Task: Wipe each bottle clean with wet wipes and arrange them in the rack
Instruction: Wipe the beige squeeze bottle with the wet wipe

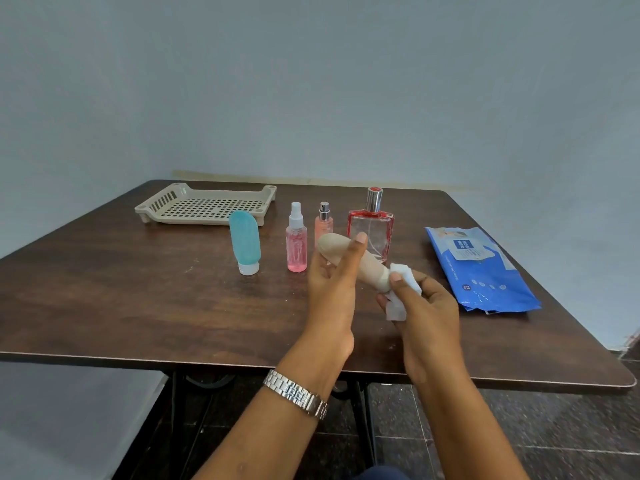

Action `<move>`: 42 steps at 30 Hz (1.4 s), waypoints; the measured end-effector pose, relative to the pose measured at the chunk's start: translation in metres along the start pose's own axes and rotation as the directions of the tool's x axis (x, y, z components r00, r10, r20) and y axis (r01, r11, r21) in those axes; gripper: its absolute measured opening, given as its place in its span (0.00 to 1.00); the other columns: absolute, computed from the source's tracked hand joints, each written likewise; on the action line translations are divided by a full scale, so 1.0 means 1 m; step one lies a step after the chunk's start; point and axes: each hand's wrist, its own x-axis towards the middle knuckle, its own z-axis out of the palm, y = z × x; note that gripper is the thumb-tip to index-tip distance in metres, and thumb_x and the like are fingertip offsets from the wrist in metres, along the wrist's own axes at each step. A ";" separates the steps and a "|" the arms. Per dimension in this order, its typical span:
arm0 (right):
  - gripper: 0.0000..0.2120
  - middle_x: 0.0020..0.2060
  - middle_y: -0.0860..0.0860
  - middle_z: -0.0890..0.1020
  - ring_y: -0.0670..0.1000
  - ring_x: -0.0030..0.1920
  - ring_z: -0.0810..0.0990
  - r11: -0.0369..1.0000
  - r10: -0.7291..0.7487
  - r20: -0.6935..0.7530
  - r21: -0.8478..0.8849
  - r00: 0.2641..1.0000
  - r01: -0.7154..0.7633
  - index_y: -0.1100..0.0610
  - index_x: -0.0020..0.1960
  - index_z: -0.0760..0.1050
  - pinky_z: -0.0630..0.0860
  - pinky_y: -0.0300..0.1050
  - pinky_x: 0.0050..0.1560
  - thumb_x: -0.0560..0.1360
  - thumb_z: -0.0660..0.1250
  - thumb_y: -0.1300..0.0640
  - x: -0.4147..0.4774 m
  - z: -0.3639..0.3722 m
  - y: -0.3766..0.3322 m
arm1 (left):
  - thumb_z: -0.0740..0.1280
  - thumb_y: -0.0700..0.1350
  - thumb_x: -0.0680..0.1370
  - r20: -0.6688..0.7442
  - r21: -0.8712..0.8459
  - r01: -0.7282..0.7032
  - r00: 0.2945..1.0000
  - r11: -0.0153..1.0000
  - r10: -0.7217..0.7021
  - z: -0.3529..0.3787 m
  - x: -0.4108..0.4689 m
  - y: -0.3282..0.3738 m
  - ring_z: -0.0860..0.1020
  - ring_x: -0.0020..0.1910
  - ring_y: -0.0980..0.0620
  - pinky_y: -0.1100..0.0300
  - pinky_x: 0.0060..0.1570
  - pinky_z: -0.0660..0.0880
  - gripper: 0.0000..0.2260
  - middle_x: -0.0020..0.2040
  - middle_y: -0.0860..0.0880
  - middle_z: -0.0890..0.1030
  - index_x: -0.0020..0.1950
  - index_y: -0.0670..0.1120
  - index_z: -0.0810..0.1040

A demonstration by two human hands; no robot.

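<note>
Light soft, even, cool-toned; room moderately bright. Faint short shadows under bottles (296, 237); dull sheen on the table (104, 258). Glints on my watch (296, 393). Wide lens bows the table's edges. Fine detail slightly soft throughout; dark beneath table.

The person is wearing a silver metal watch bracelet (296, 393) around the wrist of the left hand (332, 282). Its rows of small polished links are catching the light, and only the band side is showing. The right hand (427, 317) and its wrist are showing bare. Both forearms are running uncovered to the lower edge of the view, where a patch of dark blue cloth (381, 474) is peeking in.
</note>
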 end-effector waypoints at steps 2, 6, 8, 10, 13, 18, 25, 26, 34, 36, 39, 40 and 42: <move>0.10 0.50 0.54 0.82 0.50 0.51 0.82 0.999 0.039 0.044 0.025 0.998 -0.040 0.60 0.56 0.77 0.79 0.45 0.49 0.75 0.66 0.60 -0.001 0.000 0.000 | 0.70 0.52 0.74 -0.030 -0.017 0.016 0.999 1.000 -0.016 -0.003 0.002 0.002 0.73 0.38 0.61 0.66 0.35 0.68 0.05 0.42 0.55 0.77 0.46 0.54 0.76; 0.08 0.47 0.50 0.84 0.49 0.49 0.81 0.981 -0.090 0.186 -0.151 0.978 0.119 0.51 0.52 0.78 0.78 0.48 0.49 0.73 0.68 0.54 -0.008 0.001 0.003 | 0.71 0.54 0.73 -0.059 -0.045 0.099 0.993 0.994 -0.101 -0.005 0.007 0.008 0.76 0.44 0.54 0.61 0.39 0.71 0.09 0.45 0.51 0.80 0.50 0.52 0.78; 0.11 0.45 0.47 0.84 0.47 0.47 0.81 0.911 -0.197 0.218 -0.320 0.956 0.260 0.49 0.52 0.78 0.78 0.46 0.47 0.70 0.71 0.53 -0.010 0.003 0.006 | 0.70 0.56 0.72 -0.065 -0.008 0.134 0.989 0.991 -0.134 -0.005 0.010 0.009 0.77 0.49 0.50 0.57 0.45 0.72 0.12 0.47 0.49 0.80 0.51 0.52 0.78; 0.13 0.45 0.47 0.84 0.48 0.47 0.82 0.888 -0.231 0.200 -0.357 0.952 0.291 0.50 0.53 0.78 0.78 0.47 0.47 0.70 0.72 0.52 -0.010 0.003 0.008 | 0.69 0.60 0.71 -0.064 0.055 0.139 0.989 0.989 -0.135 -0.004 0.011 0.010 0.78 0.54 0.47 0.55 0.49 0.73 0.16 0.52 0.47 0.81 0.52 0.52 0.77; 0.11 0.45 0.53 0.85 0.51 0.48 0.82 0.988 -0.076 0.195 -0.115 0.978 0.100 0.56 0.53 0.79 0.78 0.47 0.48 0.71 0.70 0.56 -0.010 0.003 0.005 | 0.63 0.68 0.70 -0.039 0.052 0.109 0.993 0.993 -0.107 -0.007 0.012 0.011 0.78 0.54 0.47 0.54 0.51 0.75 0.27 0.55 0.45 0.80 0.58 0.50 0.75; 0.12 0.47 0.60 0.84 0.52 0.48 0.83 0.982 0.138 0.399 0.066 0.907 -0.178 0.65 0.49 0.79 0.80 0.39 0.47 0.76 0.62 0.56 -0.015 0.008 -0.006 | 0.56 0.71 0.69 0.121 -0.343 0.144 0.987 0.928 -0.108 -0.018 0.022 0.012 0.79 0.50 0.48 0.51 0.54 0.74 0.36 0.51 0.45 0.83 0.63 0.46 0.76; 0.10 0.36 0.52 0.85 0.54 0.44 0.83 0.927 -0.106 0.212 -0.331 0.972 0.173 0.52 0.41 0.82 0.79 0.55 0.47 0.76 0.65 0.51 -0.019 0.022 0.006 | 0.48 0.76 0.68 0.184 -0.470 0.086 0.983 0.879 0.002 -0.023 0.030 0.003 0.75 0.30 0.51 0.60 0.35 0.72 0.43 0.34 0.46 0.78 0.62 0.44 0.77; 0.08 0.34 0.48 0.85 0.49 0.41 0.83 0.886 -0.162 0.190 -0.404 0.968 0.228 0.48 0.39 0.82 0.80 0.51 0.45 0.75 0.66 0.51 -0.020 0.023 0.006 | 0.46 0.75 0.68 0.171 -0.483 0.071 0.985 0.873 0.014 -0.022 0.030 0.002 0.74 0.27 0.52 0.61 0.33 0.71 0.42 0.30 0.47 0.77 0.59 0.44 0.79; 0.09 0.39 0.42 0.81 0.31 0.37 0.78 0.875 -0.163 0.293 -0.398 0.942 0.275 0.51 0.50 0.79 0.69 0.22 0.34 0.78 0.62 0.61 -0.026 0.032 0.003 | 0.45 0.73 0.73 -0.126 -0.453 0.025 0.988 0.891 -0.091 -0.018 0.044 0.002 0.72 0.31 0.50 0.58 0.35 0.69 0.38 0.28 0.48 0.76 0.44 0.43 0.79; 0.10 0.40 0.46 0.84 0.37 0.40 0.81 0.916 -0.063 0.387 -0.342 0.920 0.207 0.49 0.50 0.79 0.74 0.28 0.39 0.77 0.63 0.62 -0.027 0.030 0.001 | 0.45 0.71 0.75 -0.175 -0.435 0.043 0.976 0.899 -0.131 -0.021 0.049 0.004 0.75 0.35 0.48 0.54 0.43 0.72 0.37 0.32 0.46 0.78 0.43 0.42 0.78; 0.11 0.47 0.49 0.84 0.48 0.48 0.82 0.933 0.022 0.476 -0.325 0.879 0.152 0.51 0.55 0.78 0.78 0.40 0.47 0.75 0.65 0.62 -0.026 0.025 0.005 | 0.45 0.69 0.77 -0.204 -0.427 0.049 0.968 0.903 -0.149 -0.023 0.050 0.009 0.77 0.38 0.48 0.52 0.50 0.73 0.34 0.36 0.45 0.78 0.43 0.44 0.78; 0.11 0.47 0.49 0.84 0.49 0.48 0.82 0.933 0.019 0.467 -0.325 0.884 0.152 0.52 0.55 0.78 0.78 0.41 0.47 0.75 0.66 0.62 -0.025 0.024 0.006 | 0.45 0.69 0.77 -0.222 -0.418 0.042 0.964 0.908 -0.147 -0.022 0.049 0.009 0.77 0.37 0.48 0.53 0.47 0.73 0.33 0.36 0.45 0.78 0.43 0.44 0.77; 0.11 0.47 0.49 0.84 0.48 0.47 0.82 0.938 0.005 0.444 -0.311 0.896 0.150 0.51 0.55 0.77 0.78 0.38 0.43 0.74 0.68 0.61 -0.025 0.023 0.007 | 0.45 0.68 0.78 -0.247 -0.402 0.018 0.961 0.915 -0.128 -0.022 0.049 0.008 0.77 0.37 0.49 0.55 0.43 0.72 0.33 0.36 0.46 0.78 0.45 0.44 0.78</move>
